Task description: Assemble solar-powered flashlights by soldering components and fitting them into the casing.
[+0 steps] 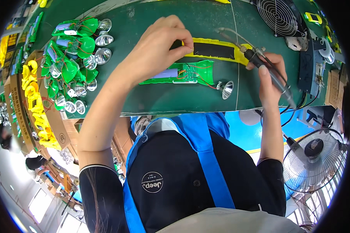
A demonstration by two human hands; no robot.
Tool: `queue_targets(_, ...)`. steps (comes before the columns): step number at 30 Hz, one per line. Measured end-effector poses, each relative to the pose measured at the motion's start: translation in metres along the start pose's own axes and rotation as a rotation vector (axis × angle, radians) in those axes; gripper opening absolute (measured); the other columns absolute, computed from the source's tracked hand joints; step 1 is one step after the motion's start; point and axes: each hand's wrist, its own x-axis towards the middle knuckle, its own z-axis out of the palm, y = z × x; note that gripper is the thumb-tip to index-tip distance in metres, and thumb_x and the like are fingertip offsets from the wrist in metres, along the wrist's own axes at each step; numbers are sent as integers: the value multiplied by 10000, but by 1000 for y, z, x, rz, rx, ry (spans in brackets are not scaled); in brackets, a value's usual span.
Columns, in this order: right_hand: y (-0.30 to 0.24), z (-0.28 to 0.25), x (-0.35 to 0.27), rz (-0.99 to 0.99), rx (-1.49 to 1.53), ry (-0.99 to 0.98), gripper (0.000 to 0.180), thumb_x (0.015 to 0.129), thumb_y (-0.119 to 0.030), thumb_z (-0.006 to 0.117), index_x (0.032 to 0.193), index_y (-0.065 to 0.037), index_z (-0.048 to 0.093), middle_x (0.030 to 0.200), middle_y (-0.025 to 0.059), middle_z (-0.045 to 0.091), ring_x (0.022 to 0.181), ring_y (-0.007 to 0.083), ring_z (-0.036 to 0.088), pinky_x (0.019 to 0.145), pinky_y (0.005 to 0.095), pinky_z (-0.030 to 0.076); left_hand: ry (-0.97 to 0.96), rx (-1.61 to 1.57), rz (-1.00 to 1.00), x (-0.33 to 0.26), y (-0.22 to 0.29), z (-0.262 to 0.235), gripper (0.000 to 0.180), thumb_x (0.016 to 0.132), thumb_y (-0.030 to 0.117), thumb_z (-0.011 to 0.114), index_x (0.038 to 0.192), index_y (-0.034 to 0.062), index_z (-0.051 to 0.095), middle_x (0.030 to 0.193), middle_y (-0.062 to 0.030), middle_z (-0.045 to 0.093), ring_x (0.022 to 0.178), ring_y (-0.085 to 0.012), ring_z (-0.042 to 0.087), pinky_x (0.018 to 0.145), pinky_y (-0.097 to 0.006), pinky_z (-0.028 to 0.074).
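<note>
My left hand (163, 48) is closed, thumb and forefinger pinched together at the left end of a yellow plastic shell (212, 40) with a black strip (214, 50) along it. Whatever sits between those fingertips is hidden. In my right hand (274, 81) is a soldering iron (268, 70) with a thin guide tube; its tip points up and left, over the shell's right part. Just below the shell lies a green flashlight housing (204, 72) holding a purple battery cell (166, 73) and a green circuit board (189, 73). Red wires run from it to a silver reflector (226, 90).
Several green housings (68, 70) with reflectors are piled at the left of the green table (144, 105). Yellow rings (35, 101) line a carton beyond them. At the far right stand a black fan (280, 15) and a dark box (307, 70); a floor fan (315, 159) is below.
</note>
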Motion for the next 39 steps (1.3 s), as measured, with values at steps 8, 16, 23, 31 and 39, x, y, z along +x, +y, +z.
queue_targets(8,-2,2,24,339,220,-126,207,828,-182,575,889,9,525,698,77,573,615,121,544,587,233,435,-223,212,157,23,-1,-3,41,763,98,598,726,82,606,827,-40,541,848,-223,517,772,-350,360)
queue_targets(16,-3,8,31,406,193,-108,229,814,-219,593,885,-11,526,663,58,586,579,91,554,534,195,438,-307,201,193,27,-3,-8,42,765,100,593,729,81,604,792,-47,545,867,-212,528,781,-352,358)
queue_targets(23,-1,9,28,413,204,-88,247,814,-234,593,890,-11,516,673,64,584,580,95,553,537,193,436,-338,200,161,24,-1,-13,44,759,92,608,737,84,571,852,-19,523,878,-189,511,837,-348,321)
queue_targets(31,-6,13,27,380,187,-152,209,815,-177,599,882,3,517,684,63,575,593,92,554,545,205,442,-320,263,218,29,10,-15,53,758,90,604,722,89,565,848,-6,510,872,-174,505,842,-365,306)
queue_targets(39,-5,14,25,372,176,-152,175,821,-135,593,887,9,519,702,69,570,593,98,555,543,214,447,-324,288,224,29,11,-14,57,756,85,594,713,92,557,827,2,499,840,-167,496,822,-356,298)
